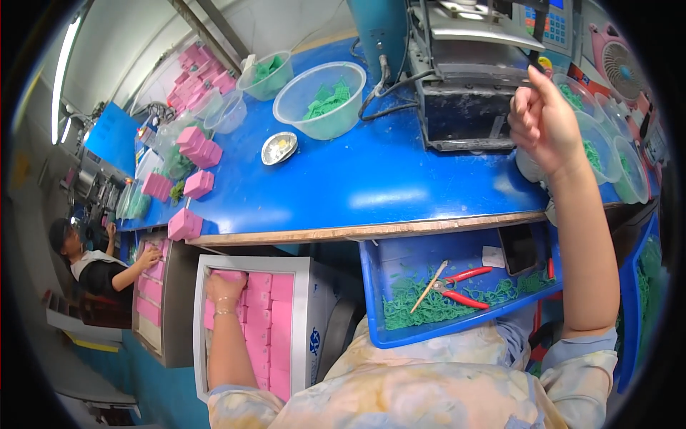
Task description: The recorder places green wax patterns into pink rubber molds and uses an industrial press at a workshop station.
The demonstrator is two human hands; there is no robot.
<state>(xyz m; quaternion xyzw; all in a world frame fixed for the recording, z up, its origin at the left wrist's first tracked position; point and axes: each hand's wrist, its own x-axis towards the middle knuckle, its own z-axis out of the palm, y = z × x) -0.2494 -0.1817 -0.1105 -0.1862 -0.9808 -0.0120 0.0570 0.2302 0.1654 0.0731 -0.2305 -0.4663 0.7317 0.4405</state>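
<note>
My left hand (224,287) reaches into a white-rimmed box (306,275) packed with rows of pink blocks (259,314). Its fingers close on a pink block (234,275) at the far end of the box; the fingertips are partly hidden. My right hand (544,125) is raised in front of the dark metal machine (468,111) at the right. Its fingers are curled in with the thumb side up, and nothing shows in them.
On the blue table (321,186) stand translucent bowls (289,107) of green pieces, a small metal dish (279,148) and loose pink blocks (199,184). A blue tray (386,337) holds green scraps, red-handled pliers (464,275), a stick and a phone (517,249). Another person (100,268) works at left.
</note>
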